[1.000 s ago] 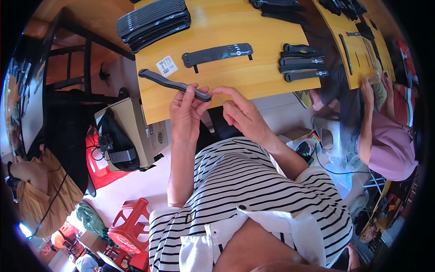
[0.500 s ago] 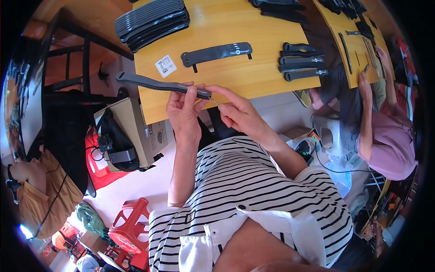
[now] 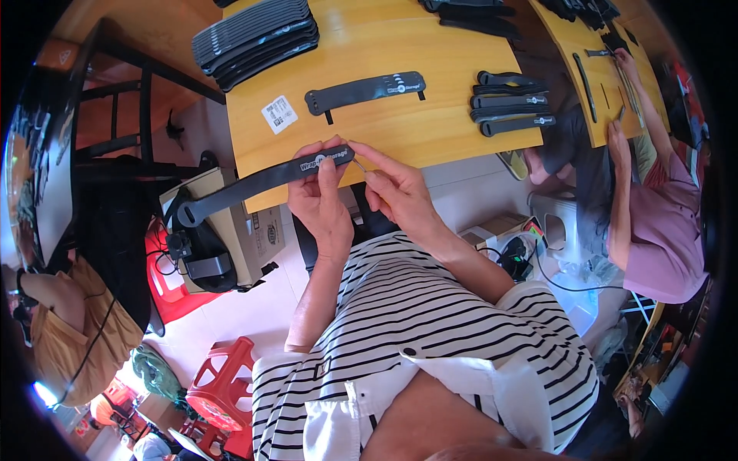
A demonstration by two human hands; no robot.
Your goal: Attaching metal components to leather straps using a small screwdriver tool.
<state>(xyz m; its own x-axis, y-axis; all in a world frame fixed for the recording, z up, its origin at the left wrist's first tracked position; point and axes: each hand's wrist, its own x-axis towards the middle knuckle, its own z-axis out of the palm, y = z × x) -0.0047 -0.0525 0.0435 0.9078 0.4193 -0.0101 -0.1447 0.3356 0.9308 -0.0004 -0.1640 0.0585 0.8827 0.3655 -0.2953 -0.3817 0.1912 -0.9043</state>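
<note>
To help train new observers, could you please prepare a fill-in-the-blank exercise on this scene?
The left hand grips a dark strap whose long free end points toward the picture's ____ edge, while the right hand holds a thin tool.
On the table, a loose strap lies to the ____ of the white label.
The lower-left stool is ____ in colour.
Missing words: left; right; red.

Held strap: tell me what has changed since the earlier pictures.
The held strap swung its free end left and down, past the edge of the table; its printed face turned more toward the camera. The left hand kept hold. The flat strap and stacked straps stayed put.
</note>
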